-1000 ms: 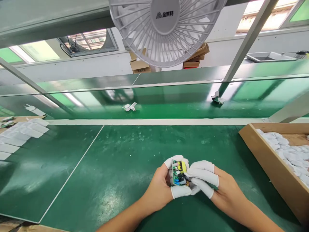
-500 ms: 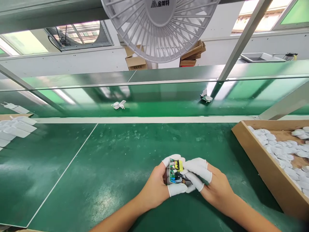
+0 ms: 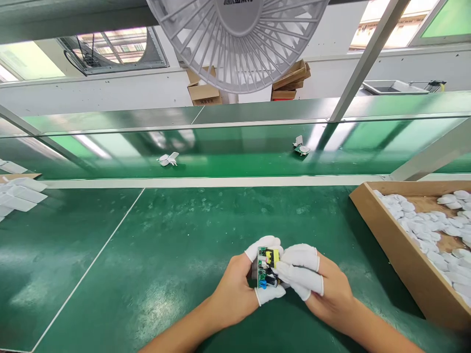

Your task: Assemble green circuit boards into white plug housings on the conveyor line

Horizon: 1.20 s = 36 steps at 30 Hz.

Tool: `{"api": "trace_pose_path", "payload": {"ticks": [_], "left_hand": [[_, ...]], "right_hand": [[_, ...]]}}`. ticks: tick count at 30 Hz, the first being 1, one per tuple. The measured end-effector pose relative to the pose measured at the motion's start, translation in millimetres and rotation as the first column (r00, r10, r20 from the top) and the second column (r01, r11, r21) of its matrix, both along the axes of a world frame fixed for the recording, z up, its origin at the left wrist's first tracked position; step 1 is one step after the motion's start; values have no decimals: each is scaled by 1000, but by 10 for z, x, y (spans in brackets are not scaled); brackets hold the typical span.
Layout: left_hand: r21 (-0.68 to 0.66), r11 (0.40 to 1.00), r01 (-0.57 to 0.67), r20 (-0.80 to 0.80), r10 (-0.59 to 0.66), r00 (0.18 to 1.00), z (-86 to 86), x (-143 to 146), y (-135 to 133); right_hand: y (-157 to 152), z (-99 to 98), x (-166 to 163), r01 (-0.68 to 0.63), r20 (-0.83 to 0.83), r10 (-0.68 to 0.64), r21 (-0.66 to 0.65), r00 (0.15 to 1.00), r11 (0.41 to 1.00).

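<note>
Before me, a left hand (image 3: 241,279) curls around one circuit board (image 3: 262,267), likely light, stiff, fragile and best held by its edges, over the bench (image 3: 165,255); a right hand (image 3: 314,277) bunches against it, grip unclear. Beyond sit one cardboard tray (image 3: 401,255) of uncountable white pieces (image 3: 419,223) and two assemblies (image 3: 168,159)

Pretty bright, daylight from windows (image 3: 380,24) either side of the fan (image 3: 239,17), blown out in spots. Glare patch on the green table (image 3: 206,230) below-left of the fan, soft shadow beside the tray (image 3: 397,245) below-right, wide-angle stretch toward edges.
</note>
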<state>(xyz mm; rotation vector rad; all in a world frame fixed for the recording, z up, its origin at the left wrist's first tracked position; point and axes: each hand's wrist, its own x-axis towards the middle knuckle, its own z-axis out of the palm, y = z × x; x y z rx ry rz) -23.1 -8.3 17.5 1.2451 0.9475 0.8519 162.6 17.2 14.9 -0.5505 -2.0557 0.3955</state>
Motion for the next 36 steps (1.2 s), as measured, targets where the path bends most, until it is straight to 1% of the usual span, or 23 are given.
{"api": "trace_pose_path", "payload": {"ticks": [4, 8, 9, 11, 13, 14, 17, 19, 21, 23, 26, 29, 31, 33, 34, 36], "left_hand": [[-59, 998, -6, 60, 10, 998, 7, -1, 11], [-21, 1000, -1, 34, 2, 999, 9, -11, 9], [-11, 1000, 2, 26, -2, 1000, 1, -14, 9], [-3, 1000, -5, 14, 5, 1000, -17, -17, 11], [-43, 999, -23, 26, 24, 999, -26, -14, 18], [-81, 996, -37, 49, 42, 998, -25, -11, 25], [-189, 979, -73, 128, 99, 987, -2, -9, 58], [-207, 975, -84, 148, 116, 982, 5, -22, 85], [-200, 977, -77, 153, 109, 982, -13, -46, 110], [-206, 977, -48, 193, 89, 977, -54, -72, 123], [-238, 969, 62, 331, 21, 943, -120, -94, 107], [-328, 930, 168, 435, -10, 900, -147, -86, 62], [-389, 897, 210, 468, -4, 884, -148, -66, 37], [-414, 879, 236, 483, -8, 876, -148, -41, 26], [-412, 878, 243, 480, -18, 877, -152, -27, 24], [-404, 883, 239, 441, -41, 896, -166, 1, 20]], "right_hand": [[10, 80, 8, -55, -16, 53, -169, 998, 984], [-1, 119, -8, -23, -21, 19, -209, 1000, 978], [-2, 103, -11, -25, -30, 20, -198, 999, 980], [0, 48, -11, -37, -50, 32, -121, 998, 992], [6, -20, -4, -50, -69, 48, -33, 996, 998], [9, -51, 1, -55, -66, 54, -13, 996, 998], [15, -116, 8, -54, -7, 54, -10, 999, 999], [17, -129, 6, -30, 52, 31, -18, 998, 999], [18, -123, 6, -8, 99, 14, -59, 995, 998], [20, -103, 16, 8, 123, 6, -117, 992, 993], [27, -67, 48, 35, 157, 5, -248, 988, 968], [32, -28, 67, 46, 238, 53, -394, 970, 918], [28, -8, 56, 26, 293, 118, -444, 949, 896], [15, -3, 29, 2, 305, 153, -453, 940, 891], [6, -7, 14, -7, 294, 150, -436, 944, 900], [-9, -27, -11, -11, 259, 107, -346, 960, 938]]}}
